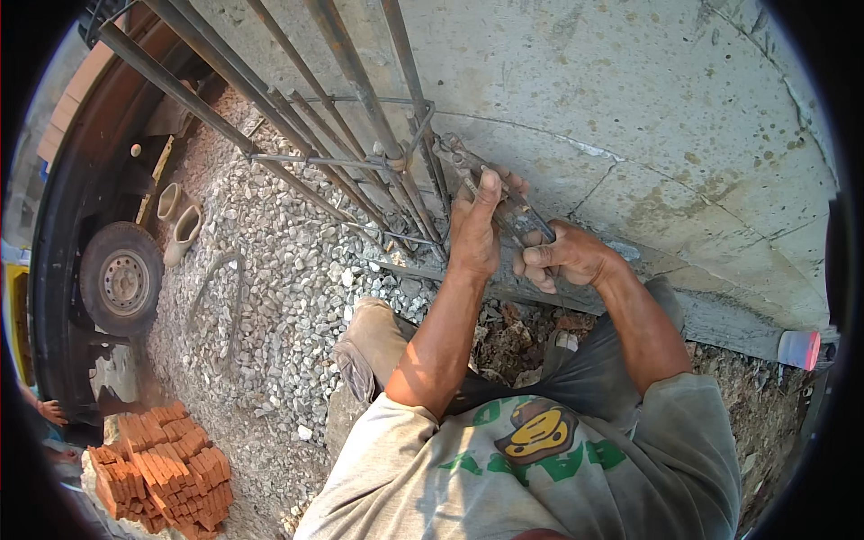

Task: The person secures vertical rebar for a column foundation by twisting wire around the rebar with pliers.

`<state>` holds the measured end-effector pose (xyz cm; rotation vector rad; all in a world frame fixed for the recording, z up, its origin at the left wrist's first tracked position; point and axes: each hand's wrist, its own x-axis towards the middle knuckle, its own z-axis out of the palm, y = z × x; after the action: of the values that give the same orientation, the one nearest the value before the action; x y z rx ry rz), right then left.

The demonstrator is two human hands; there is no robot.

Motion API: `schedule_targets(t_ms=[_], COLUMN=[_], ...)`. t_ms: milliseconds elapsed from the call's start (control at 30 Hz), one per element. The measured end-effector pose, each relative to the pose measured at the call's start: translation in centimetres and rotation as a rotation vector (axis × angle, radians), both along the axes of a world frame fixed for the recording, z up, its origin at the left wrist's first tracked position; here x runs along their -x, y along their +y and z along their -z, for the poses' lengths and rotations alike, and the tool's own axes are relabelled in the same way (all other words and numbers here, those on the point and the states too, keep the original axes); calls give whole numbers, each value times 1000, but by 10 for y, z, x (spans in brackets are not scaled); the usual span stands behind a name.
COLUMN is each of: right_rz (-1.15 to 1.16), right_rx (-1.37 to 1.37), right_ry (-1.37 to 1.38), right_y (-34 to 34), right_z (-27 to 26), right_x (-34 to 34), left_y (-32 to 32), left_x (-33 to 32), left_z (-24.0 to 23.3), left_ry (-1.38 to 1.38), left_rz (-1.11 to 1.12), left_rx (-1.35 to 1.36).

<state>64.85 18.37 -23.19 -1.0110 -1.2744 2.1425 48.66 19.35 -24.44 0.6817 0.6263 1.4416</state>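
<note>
My left hand (478, 219) is wrapped around a pair of dirty metal pincers (466, 160) near the jaws, its thumb raised along the tool. My right hand (567, 253) grips the handle ends. The jaws point up and left, right beside the steel reinforcing bars (351, 67) of a column cage. A thin steel stirrup (324, 161) runs around the bars, with a wire tie (397, 163) at one corner. Whether the jaws touch a bar or hold wire, I cannot tell. The cage's lower ends stand among gravel and rough concrete.
Grey gravel (290, 290) covers the ground to the left. A concrete wall (641, 88) rises ahead. At left are rubber boots (183, 233), a truck wheel (121, 278), stacked orange bricks (172, 466) and another person's hand (50, 410). A plastic cup (798, 349) sits far right.
</note>
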Motion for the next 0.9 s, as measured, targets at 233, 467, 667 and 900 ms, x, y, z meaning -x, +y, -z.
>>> schedule_targets(t_ms=[233,467,667,900], right_rz=[-135,400,535,119], right_rx=[144,-1281,-1214,-774], right_ry=[-137,-1188,-1360,-942], right_y=[3,-43,-38,-11], right_z=[-45,-54,-28,-50], right_x=[-14,19,25,5], left_y=[22,22,21,3], left_x=[-15,-27,-36,-29], left_z=[-21,-33,-45,-25], left_ry=[-491,-599,-465,-236], left_rz=[265,178,-1,-154], left_rx=[-136,-75,141,127])
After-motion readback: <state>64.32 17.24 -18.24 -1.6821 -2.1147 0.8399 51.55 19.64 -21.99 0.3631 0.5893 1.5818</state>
